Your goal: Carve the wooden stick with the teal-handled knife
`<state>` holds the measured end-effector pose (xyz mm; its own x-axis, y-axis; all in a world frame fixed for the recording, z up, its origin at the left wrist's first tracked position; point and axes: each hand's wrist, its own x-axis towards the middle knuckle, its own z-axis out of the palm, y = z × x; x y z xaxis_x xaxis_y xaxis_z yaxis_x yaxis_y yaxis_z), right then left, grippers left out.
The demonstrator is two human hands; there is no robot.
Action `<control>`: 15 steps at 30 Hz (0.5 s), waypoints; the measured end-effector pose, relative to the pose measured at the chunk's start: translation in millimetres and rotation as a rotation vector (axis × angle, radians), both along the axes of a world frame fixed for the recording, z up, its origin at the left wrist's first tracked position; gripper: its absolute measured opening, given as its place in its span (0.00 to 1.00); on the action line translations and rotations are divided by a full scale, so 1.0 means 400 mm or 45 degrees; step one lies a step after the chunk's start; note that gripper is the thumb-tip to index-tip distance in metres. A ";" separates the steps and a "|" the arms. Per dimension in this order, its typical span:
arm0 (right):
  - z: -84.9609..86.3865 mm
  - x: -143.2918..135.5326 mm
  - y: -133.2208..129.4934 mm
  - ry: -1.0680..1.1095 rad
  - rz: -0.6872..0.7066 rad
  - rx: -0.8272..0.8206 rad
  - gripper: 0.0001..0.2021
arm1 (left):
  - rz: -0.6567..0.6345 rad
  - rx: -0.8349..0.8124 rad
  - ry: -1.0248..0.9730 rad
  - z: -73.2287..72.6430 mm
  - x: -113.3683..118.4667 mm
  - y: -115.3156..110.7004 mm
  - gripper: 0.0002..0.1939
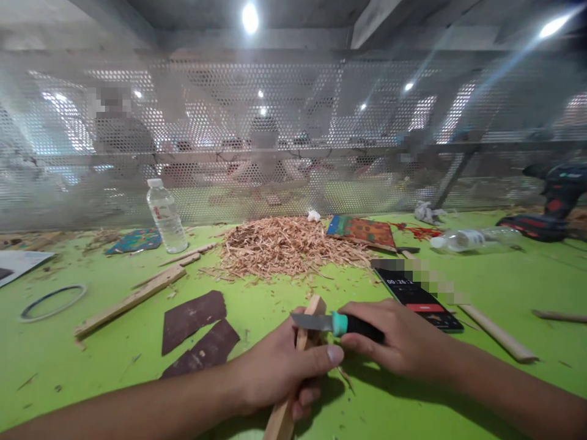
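A light wooden stick (pixel 280 420) slants up from the bottom edge, and my left hand (pixel 287 366) is wrapped round its upper part. My right hand (pixel 389 336) grips a knife (pixel 362 328) by its black handle with a teal collar. The blade points left and lies across the stick near its top end, just above my left thumb. Both hands are close together over the green table (pixel 132 373). Part of the stick is hidden behind my left fingers.
Wood shavings (pixel 279 247) are heaped beyond my hands. Brown sandpaper (pixel 195 315), a long wood piece (pixel 132 302) and an upright bottle (pixel 166 217) stand or lie leftward. Rightward are a phone (pixel 424 299), a pale stick (pixel 499 333), a lying bottle (pixel 468 239) and a drill (pixel 557 195).
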<state>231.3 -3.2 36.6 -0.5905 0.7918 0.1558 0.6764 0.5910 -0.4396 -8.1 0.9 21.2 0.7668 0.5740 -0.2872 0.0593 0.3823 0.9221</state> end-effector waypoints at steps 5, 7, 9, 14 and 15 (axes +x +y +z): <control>0.001 -0.008 -0.007 -0.021 -0.027 0.010 0.27 | 0.029 -0.020 -0.061 0.010 0.005 -0.004 0.24; 0.001 -0.008 -0.010 -0.036 -0.040 0.019 0.27 | 0.074 0.011 -0.051 0.008 0.008 -0.007 0.25; 0.000 -0.009 -0.014 -0.052 -0.057 0.035 0.27 | 0.105 0.054 -0.006 0.007 0.011 -0.011 0.24; 0.001 -0.019 -0.025 -0.072 -0.203 0.009 0.27 | 0.217 0.023 0.035 0.000 0.024 -0.021 0.23; 0.001 -0.023 -0.026 -0.067 -0.239 0.003 0.27 | 0.249 0.007 0.009 -0.003 0.026 -0.022 0.22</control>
